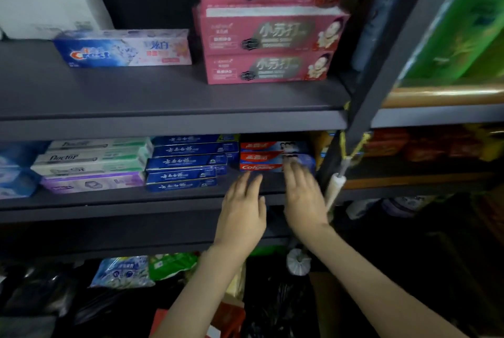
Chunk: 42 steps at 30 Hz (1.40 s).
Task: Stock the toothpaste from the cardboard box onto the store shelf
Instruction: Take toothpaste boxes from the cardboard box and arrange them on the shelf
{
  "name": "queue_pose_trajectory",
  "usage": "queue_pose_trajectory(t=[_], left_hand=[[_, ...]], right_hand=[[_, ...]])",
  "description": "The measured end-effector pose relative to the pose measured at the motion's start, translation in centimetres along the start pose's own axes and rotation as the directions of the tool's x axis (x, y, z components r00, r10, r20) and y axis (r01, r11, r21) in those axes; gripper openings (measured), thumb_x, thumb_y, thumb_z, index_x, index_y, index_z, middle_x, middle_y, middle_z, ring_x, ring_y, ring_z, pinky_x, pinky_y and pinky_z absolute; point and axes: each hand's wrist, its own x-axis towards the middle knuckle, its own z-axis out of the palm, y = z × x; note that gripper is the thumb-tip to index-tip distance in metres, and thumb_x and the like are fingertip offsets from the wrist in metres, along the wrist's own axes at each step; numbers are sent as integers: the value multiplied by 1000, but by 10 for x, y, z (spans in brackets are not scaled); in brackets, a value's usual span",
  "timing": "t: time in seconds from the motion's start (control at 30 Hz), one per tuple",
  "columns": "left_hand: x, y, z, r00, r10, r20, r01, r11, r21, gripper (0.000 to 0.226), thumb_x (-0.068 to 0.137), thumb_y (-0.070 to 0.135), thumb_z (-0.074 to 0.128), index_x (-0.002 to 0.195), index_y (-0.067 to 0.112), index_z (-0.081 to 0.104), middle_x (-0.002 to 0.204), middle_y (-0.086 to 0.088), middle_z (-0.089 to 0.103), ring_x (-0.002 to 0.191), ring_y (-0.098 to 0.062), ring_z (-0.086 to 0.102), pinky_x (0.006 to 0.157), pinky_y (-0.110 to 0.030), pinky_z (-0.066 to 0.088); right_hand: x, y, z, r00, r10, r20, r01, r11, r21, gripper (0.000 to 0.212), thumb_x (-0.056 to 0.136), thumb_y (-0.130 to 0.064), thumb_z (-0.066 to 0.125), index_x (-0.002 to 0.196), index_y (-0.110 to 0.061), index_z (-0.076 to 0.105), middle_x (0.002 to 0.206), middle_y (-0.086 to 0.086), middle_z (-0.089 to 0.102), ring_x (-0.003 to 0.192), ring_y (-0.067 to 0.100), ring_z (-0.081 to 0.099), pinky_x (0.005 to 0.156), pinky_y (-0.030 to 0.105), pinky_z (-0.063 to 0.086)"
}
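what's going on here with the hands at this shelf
A person is stocking toothpaste on a dark grey metal shelf. Both hands are open and hold nothing. The right hand reaches its fingertips to the stack of red Colgate toothpaste boxes; blur hides whether they touch. The left hand hovers just in front of that stack. Blue toothpaste boxes are stacked next to it.
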Motion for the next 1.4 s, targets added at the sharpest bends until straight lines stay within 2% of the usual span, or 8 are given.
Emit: queue_pose_trajectory(t=[0.07, 0.13, 0.37, 0.5, 0.6, 0.93, 1.2, 1.4], left_hand=[[-10, 36, -7, 1000, 15, 5, -15, 1000, -16, 51, 103, 27, 36, 152, 21, 24, 159, -2, 19, 145, -20, 19, 116, -31, 19], [-24, 82, -11, 996, 83, 13, -82, 996, -29, 51, 103, 28, 36, 152, 23, 24, 158, 1, 21, 144, -17, 22, 114, -28, 22], [-87, 305, 1, 890, 456, -8, -455, 888, -59, 49, 100, 27, 46, 147, 19, 37, 151, 2, 36, 137, -16, 36, 107, -24, 31], [-120, 445, 22, 798, 597, -83, -600, 800, -11, 47, 96, 27, 54, 140, 12, 47, 145, -5, 45, 130, -23, 44, 102, -26, 36], [-129, 535, 42, 754, 656, -14, -655, 754, 46, 54, 96, 33, 52, 145, 16, 40, 151, -4, 36, 133, -24, 40, 104, -34, 37], [-98, 676, 119, 749, 577, 326, -659, 701, 274, 71, 92, 63, 41, 150, 25, 27, 158, -2, 21, 140, -24, 28, 110, -39, 32], [-65, 707, 204, 847, 442, 295, -522, 798, 302, 90, 80, 83, 31, 151, 29, 26, 160, -1, 19, 143, -23, 25, 113, -37, 24], [-60, 712, 221, 853, 319, 412, -442, 862, 249, 103, 65, 92, 13, 151, 36, 21, 160, 8, 14, 145, -16, 19, 115, -35, 22]], right_hand=[[-35, 7, -34, 996, -88, 10, 87, 994, 63, 66, 64, -6, 74, 127, 0, 56, 119, 15, 62, 104, 32, 62, 85, 38, 54], [-68, 29, -78, 990, -137, 17, 135, 987, 87, 50, 75, -14, 57, 123, -3, 57, 113, 11, 63, 100, 29, 63, 82, 36, 55], [-178, 184, -271, 982, -82, -168, 89, 996, 33, 42, 88, -21, 41, 123, -5, 58, 114, 8, 61, 103, 26, 58, 93, 36, 48], [-250, 294, -367, 968, -58, -244, 42, 997, -70, 37, 90, -15, 50, 125, -6, 57, 115, 9, 61, 101, 26, 55, 92, 34, 43], [-292, 372, -418, 959, -15, -282, -17, 994, -111, 40, 84, -7, 65, 124, -4, 58, 114, 11, 61, 102, 24, 52, 92, 31, 42], [-315, 554, -448, 977, 82, -196, -113, 982, -151, 41, 91, -10, 59, 131, -6, 53, 122, 11, 58, 111, 29, 54, 92, 40, 49], [-276, 673, -420, 997, -54, -55, 44, 985, -166, 47, 89, -17, 64, 132, -2, 52, 118, 17, 59, 105, 34, 57, 88, 43, 50], [-251, 720, -414, 978, -168, 127, 180, 980, -84, 47, 90, -18, 61, 134, -5, 50, 123, 15, 56, 110, 32, 55, 92, 42, 50]])
